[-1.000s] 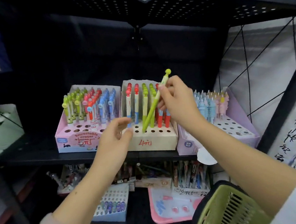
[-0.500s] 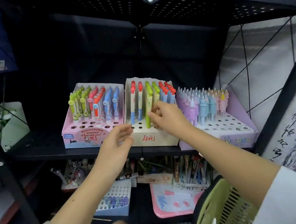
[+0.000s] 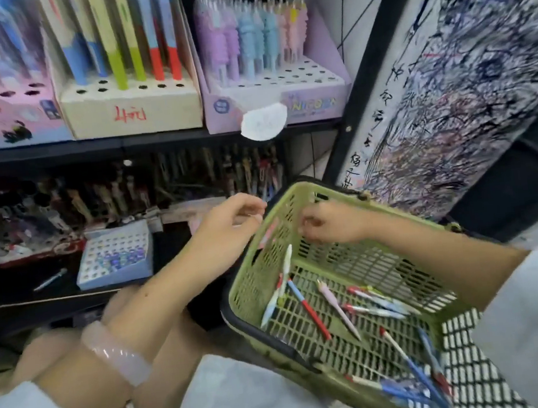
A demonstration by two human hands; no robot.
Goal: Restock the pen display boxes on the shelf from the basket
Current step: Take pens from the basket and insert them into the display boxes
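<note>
A green plastic basket [image 3: 253,282] sits low on the right, with several loose pens [image 3: 309,312] on its bottom. My left hand [image 3: 227,228] hovers at the basket's left rim with loosely curled fingers and nothing seen in them. Inside the basket near its far wall is my right hand [image 3: 333,225], fingers bent down over a pink pen [image 3: 269,233] that leans on the wall. Above on the shelf stand the beige display box [image 3: 132,113] with green, blue and red pens, the purple box [image 3: 283,102] and the pink box [image 3: 3,125].
The lower shelf holds a small blue box [image 3: 114,256], a loose pen [image 3: 50,279] and rows of other pens in shadow. A black shelf post [image 3: 364,77] and a scribbled paper panel [image 3: 464,83] stand at the right. A white tag [image 3: 264,121] hangs off the purple box.
The green pen now stands in the beige box. Both hands have dropped from the shelf to the basket, and my view has tilted down.
</note>
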